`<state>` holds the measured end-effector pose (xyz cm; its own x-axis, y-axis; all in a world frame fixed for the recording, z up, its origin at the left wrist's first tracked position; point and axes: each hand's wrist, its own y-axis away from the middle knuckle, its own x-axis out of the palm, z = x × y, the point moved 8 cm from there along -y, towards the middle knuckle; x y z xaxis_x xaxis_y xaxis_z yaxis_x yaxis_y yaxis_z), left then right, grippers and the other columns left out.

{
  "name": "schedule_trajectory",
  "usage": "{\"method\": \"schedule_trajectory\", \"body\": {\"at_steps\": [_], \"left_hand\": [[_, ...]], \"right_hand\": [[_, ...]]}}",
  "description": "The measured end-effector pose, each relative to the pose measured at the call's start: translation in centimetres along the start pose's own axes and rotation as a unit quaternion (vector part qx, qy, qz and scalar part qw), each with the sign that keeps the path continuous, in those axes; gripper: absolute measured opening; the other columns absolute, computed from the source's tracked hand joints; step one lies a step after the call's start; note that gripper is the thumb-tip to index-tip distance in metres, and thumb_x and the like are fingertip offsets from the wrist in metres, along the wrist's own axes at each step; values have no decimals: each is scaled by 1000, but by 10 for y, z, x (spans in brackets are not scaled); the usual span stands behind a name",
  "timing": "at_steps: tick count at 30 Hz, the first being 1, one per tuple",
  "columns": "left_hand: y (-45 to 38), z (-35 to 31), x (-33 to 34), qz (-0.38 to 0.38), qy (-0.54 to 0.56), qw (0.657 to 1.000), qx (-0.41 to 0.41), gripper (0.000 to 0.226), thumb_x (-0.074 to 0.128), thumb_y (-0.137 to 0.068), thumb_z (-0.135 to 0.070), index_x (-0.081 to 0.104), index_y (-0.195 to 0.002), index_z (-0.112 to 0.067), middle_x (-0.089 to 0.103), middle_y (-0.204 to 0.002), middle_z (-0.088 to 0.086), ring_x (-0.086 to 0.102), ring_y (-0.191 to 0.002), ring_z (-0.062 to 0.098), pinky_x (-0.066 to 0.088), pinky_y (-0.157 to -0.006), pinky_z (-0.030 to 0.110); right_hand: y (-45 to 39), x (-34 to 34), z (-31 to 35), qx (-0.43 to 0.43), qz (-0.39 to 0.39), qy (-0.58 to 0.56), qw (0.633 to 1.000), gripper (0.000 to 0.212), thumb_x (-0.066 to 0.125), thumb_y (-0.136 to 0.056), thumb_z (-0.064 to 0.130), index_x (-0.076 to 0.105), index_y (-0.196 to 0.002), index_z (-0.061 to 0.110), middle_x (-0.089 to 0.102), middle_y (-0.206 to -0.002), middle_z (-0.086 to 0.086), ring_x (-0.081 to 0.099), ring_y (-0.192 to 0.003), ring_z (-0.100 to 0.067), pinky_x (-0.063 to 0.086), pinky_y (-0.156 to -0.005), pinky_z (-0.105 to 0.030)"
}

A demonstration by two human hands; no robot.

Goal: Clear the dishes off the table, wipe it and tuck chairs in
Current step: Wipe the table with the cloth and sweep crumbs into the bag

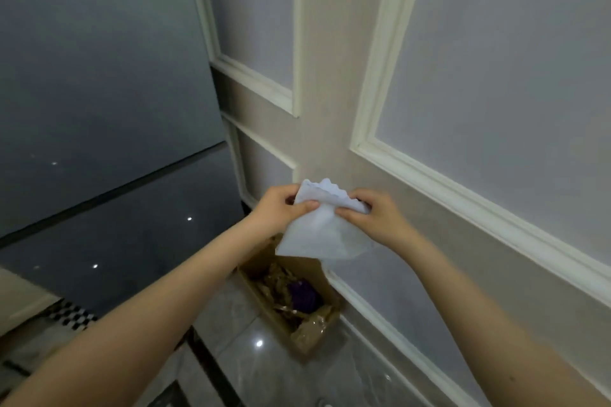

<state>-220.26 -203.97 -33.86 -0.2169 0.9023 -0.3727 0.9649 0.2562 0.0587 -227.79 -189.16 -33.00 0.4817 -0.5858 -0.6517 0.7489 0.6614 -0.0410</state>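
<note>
A cardboard box (299, 301) stands open on the glossy tiled floor (238, 334), its far side just beside the panelled wall (496, 76). Inside lie crumpled brown paper or packing (310, 329) and a purple object (302, 297) near the middle; what the purple object is cannot be told. The upper end of the box is hidden behind a white cloth (322, 228), which hangs in the air directly above it.

To the left rises a tall grey appliance front (99, 92), divided by a dark horizontal seam, its lower panel reflecting small points of light. The wall to the right bears cream raised mouldings (463, 205) framing pale panels. A strip of black-and-white checkered tile (74, 315) shows at lower left.

Both bare forearms reach forward from the lower corners and meet at centre. The left hand (281, 208) pinches the cloth's upper left edge, thumb across the front and fingers curled behind. The right hand (375, 218) grasps the upper right edge in like manner. The cloth's scalloped top edge stands between the two hands, and the rest drapes below them.
</note>
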Motion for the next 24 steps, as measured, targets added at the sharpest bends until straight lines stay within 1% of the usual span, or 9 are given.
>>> {"method": "schedule_trajectory", "body": {"at_steps": [2, 5, 9, 11, 15, 17, 20, 22, 24], "left_hand": [[8, 5, -32, -48, 1, 999, -9, 12, 64, -88, -23, 68, -96, -16, 68, -87, -5, 64, -77, 3, 49, -63, 15], [24, 17, -74, -128, -8, 991, -41, 19, 62, -89, -24, 68, -99, -10, 69, -96, 6, 65, -86, 16, 53, -69, 24], [58, 32, -115, -218, -7, 972, -91, 20, 61, -89, -26, 69, -102, -12, 68, -101, 7, 65, -93, 22, 55, -80, 37], [80, 43, -131, -261, 8, 959, -111, 16, 62, -89, -27, 68, -101, -19, 69, -100, 0, 66, -93, 16, 56, -79, 31], [141, 65, -165, -358, 29, 923, -138, 10, 62, -89, -26, 64, -99, -26, 66, -92, -14, 62, -82, -3, 51, -65, 11], [173, 74, -183, -402, 30, 903, -147, 13, 62, -89, -23, 65, -102, -23, 67, -94, -11, 63, -85, 0, 52, -70, 14], [220, 85, -213, -462, 20, 872, -162, 16, 63, -88, -20, 67, -103, -15, 68, -96, 1, 63, -90, 15, 52, -80, 31], [247, 87, -237, -501, 1, 850, -161, 13, 64, -88, -22, 67, -99, -16, 68, -93, 2, 63, -87, 15, 51, -78, 31], [280, 90, -266, -543, -13, 825, -156, 10, 63, -88, -25, 66, -96, -20, 66, -89, -4, 60, -82, 7, 49, -74, 24]], "right_hand": [[-28, 19, 18, -37, 27, -5, 999, 10, 69, -82, 27, 68, -81, 17, 65, -78, 1, 58, -74, -16, 42, -66, -25], [-61, 48, 44, -83, 72, -22, 994, 11, 71, -78, 39, 62, -73, 39, 63, -74, 13, 59, -75, -10, 47, -70, -29], [-86, 85, 85, -145, 134, -21, 980, 19, 74, -76, 36, 58, -67, 38, 59, -66, 18, 55, -66, 1, 41, -62, -15], [-89, 106, 106, -171, 175, -38, 969, 13, 75, -76, 32, 62, -73, 32, 61, -72, 18, 56, -71, 1, 42, -65, -15], [-83, 164, 153, -230, 254, -55, 938, 12, 75, -77, 30, 63, -76, 33, 63, -77, 16, 59, -76, -3, 47, -68, -21], [-76, 194, 179, -251, 289, -58, 922, 11, 75, -76, 31, 64, -76, 33, 65, -79, 15, 60, -78, -5, 48, -69, -22], [-64, 237, 221, -274, 342, -65, 896, 13, 74, -78, 29, 63, -75, 37, 65, -81, 15, 60, -80, -4, 47, -69, -19], [-57, 263, 250, -288, 369, -69, 881, 11, 71, -80, 28, 64, -80, 35, 65, -84, 15, 59, -83, -4, 47, -71, -19], [-48, 293, 286, -306, 389, -67, 866, 10, 70, -82, 27, 64, -81, 34, 64, -85, 15, 59, -83, -3, 46, -71, -18]]}}
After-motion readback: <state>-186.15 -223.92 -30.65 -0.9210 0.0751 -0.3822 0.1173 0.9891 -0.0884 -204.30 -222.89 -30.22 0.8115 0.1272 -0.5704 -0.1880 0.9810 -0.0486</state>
